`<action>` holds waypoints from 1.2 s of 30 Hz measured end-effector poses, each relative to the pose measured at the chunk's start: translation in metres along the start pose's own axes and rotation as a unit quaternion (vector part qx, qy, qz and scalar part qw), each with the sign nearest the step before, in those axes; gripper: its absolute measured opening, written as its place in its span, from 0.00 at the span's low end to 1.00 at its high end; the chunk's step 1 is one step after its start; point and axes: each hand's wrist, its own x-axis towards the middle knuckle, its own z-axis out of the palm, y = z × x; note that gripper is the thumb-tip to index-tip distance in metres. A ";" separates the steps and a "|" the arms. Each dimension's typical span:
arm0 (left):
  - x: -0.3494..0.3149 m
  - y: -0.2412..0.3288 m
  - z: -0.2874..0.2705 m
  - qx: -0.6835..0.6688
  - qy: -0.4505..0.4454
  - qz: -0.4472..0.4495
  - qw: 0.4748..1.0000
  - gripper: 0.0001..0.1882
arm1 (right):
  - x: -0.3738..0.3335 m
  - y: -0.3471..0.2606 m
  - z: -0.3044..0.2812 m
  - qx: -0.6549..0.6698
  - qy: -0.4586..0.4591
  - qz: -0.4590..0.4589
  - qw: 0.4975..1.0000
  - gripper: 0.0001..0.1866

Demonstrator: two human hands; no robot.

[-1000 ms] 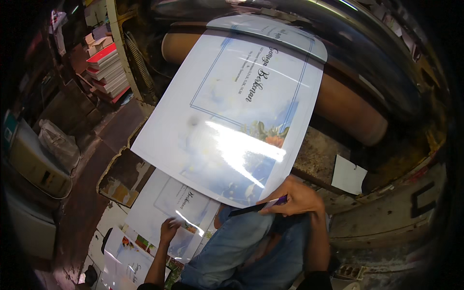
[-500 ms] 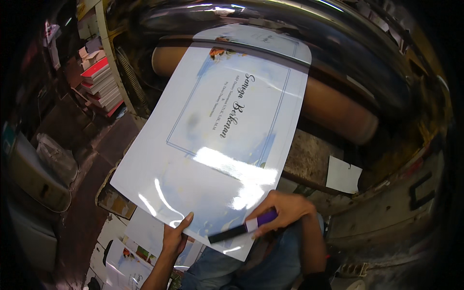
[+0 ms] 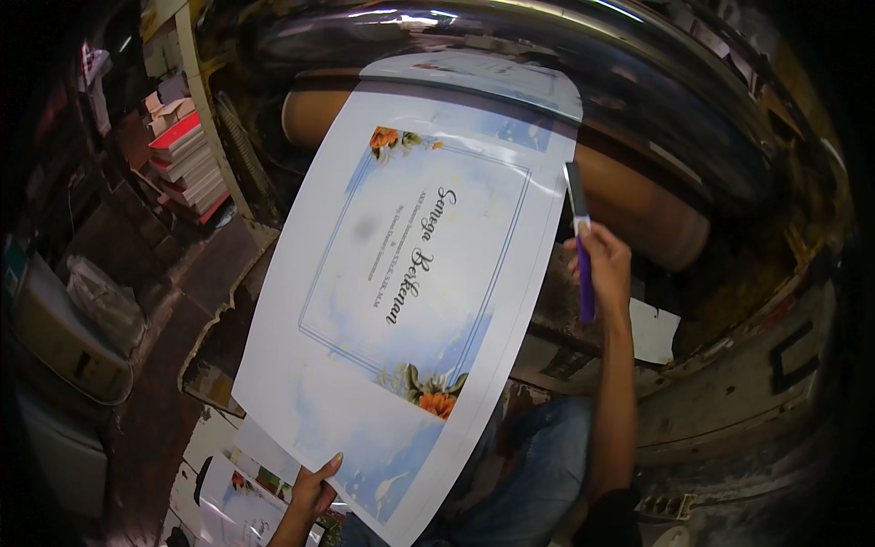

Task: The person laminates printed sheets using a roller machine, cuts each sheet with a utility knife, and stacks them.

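Observation:
A large glossy printed sheet (image 3: 319, 356), pale blue and white with orange flowers and dark script, hangs from the rollers down toward my lap. Its lower left edge is pinched by my left hand (image 3: 314, 490), thumb on top and fingers underneath. My right hand (image 3: 605, 260) is closed round the purple handle of a flat-bladed knife (image 3: 575, 193). The blade points up along the sheet's right edge, close below the rollers; whether it touches the sheet I cannot tell.
A shiny metal roller (image 3: 656, 96) spans the top, with a brown roller (image 3: 310, 118) below it. Red-topped stacks (image 3: 187, 159) stand at the left. Other printed sheets (image 3: 223, 497) lie low on the left. A white paper (image 3: 654, 330) lies right of my forearm.
The sheet has come further down out of the rollers. My right hand has carried the knife from the sheet's lower end up to its right edge; my left hand has shifted slightly lower.

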 end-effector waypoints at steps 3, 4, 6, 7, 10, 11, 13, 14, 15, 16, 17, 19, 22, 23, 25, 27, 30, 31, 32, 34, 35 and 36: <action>-0.006 0.003 -0.004 0.003 0.006 -0.028 1.000 0.33 | 0.061 0.005 -0.009 -0.031 0.030 -0.001 0.999 0.19; -0.010 0.004 -0.003 0.004 0.005 -0.029 1.000 0.33 | 0.073 0.009 -0.012 -0.041 0.030 -0.002 0.999 0.19; -0.020 0.003 -0.008 0.039 0.043 -0.059 0.997 0.30 | 0.080 0.017 -0.016 -0.059 0.019 0.003 0.998 0.19; -0.024 -0.001 -0.015 0.039 0.039 -0.060 0.997 0.30 | 0.078 0.019 -0.020 -0.080 0.009 0.009 0.997 0.18; -0.042 -0.010 -0.061 0.026 0.023 -0.054 0.998 0.30 | 0.021 0.036 -0.006 -0.072 -0.047 0.007 0.996 0.15; -0.051 -0.013 -0.077 0.025 0.016 -0.067 0.997 0.31 | -0.007 0.036 -0.002 -0.088 -0.085 0.022 0.992 0.14; -0.068 -0.022 -0.120 0.026 0.007 -0.079 0.997 0.31 | -0.062 0.034 0.011 -0.069 -0.066 0.015 0.995 0.13; -0.075 -0.031 -0.149 0.022 -0.003 -0.080 0.997 0.32 | -0.086 0.034 0.015 -0.121 0.008 -0.028 0.992 0.15; -0.084 -0.039 -0.175 0.018 -0.013 -0.082 0.996 0.33 | -0.112 0.027 0.021 -0.173 0.082 -0.069 0.979 0.18; -0.093 -0.046 -0.199 0.019 -0.017 -0.080 0.996 0.33 | -0.133 0.017 0.027 -0.177 0.148 -0.049 0.972 0.23; -0.100 -0.054 -0.220 0.021 -0.023 -0.087 0.996 0.34 | -0.149 0.014 0.032 -0.180 0.154 -0.053 0.970 0.23; -0.119 -0.065 -0.263 0.026 -0.026 -0.089 0.995 0.35 | -0.172 0.014 0.050 -0.025 0.166 -0.002 0.986 0.27; -0.159 -0.083 -0.318 0.026 -0.019 -0.090 0.995 0.35 | -0.206 0.016 0.058 0.015 0.056 0.080 0.995 0.20; -0.166 -0.085 -0.333 0.042 -0.030 -0.083 0.995 0.35 | -0.210 0.030 0.057 0.024 0.040 0.084 0.995 0.20; -0.172 -0.080 -0.363 0.059 -0.035 -0.075 0.995 0.34 | -0.208 0.057 0.051 0.017 0.037 0.086 0.996 0.18; -0.163 -0.062 -0.394 0.100 0.011 -0.050 0.994 0.33 | -0.201 0.070 0.052 0.011 0.029 0.088 0.996 0.17; -0.134 -0.037 -0.436 0.164 0.118 -0.055 0.978 0.33 | -0.173 0.058 0.058 -0.097 -0.027 0.139 0.985 0.14; -0.118 -0.035 -0.448 0.163 0.130 -0.036 0.977 0.34 | -0.157 0.068 0.054 -0.100 -0.031 0.139 0.985 0.14; -0.107 -0.035 -0.459 0.164 0.145 -0.025 0.975 0.34 | -0.143 0.084 0.054 -0.079 -0.023 0.094 0.992 0.13; -0.106 -0.035 -0.443 0.204 0.206 -0.032 0.956 0.35 | -0.154 0.096 0.058 -0.043 -0.051 0.044 0.997 0.13; -0.111 -0.027 -0.428 0.259 0.193 -0.102 0.941 0.36 | -0.168 0.097 0.046 -0.079 -0.054 0.047 0.994 0.16; -0.117 -0.031 -0.438 0.270 0.216 -0.099 0.933 0.36 | -0.184 0.088 0.047 -0.120 -0.059 0.074 0.988 0.17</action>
